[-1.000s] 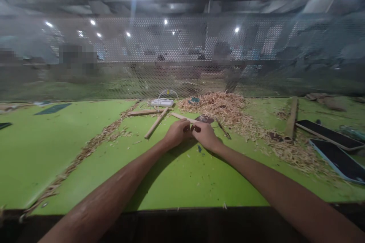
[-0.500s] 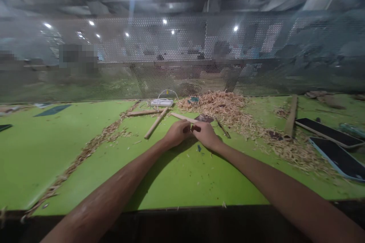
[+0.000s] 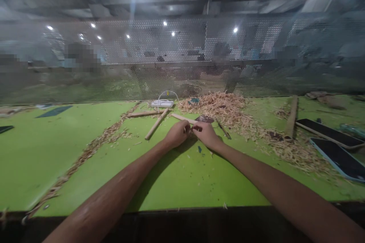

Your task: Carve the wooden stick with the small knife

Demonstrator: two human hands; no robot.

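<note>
Over the green tabletop [image 3: 171, 182], my left hand [image 3: 178, 133] and my right hand [image 3: 207, 135] almost meet, fingers curled and pinched together. Something small and pale may lie between the fingertips, but it is too small to name. A pale wooden stick [image 3: 182, 118] lies just beyond the fingers, its right end partly covered by my hands. To the left a second wooden stick [image 3: 156, 124] lies at a slant. Behind my right hand are a dark brown patch [image 3: 204, 119] and a thin dark pointed tool [image 3: 223, 128].
Tangled shavings [image 3: 222, 104] are heaped at the back and trail rightward. Beside them sits a white power strip [image 3: 162, 103] with a cable. On the right lie a long wooden piece [image 3: 291, 117] and two phones [image 3: 329, 132]. A perforated screen [image 3: 176, 76] stands along the back.
The fingers have shifted slightly at the fingertips, and a pale bit shows between them. The sticks and shavings stay in place; the view has tilted a little.
</note>
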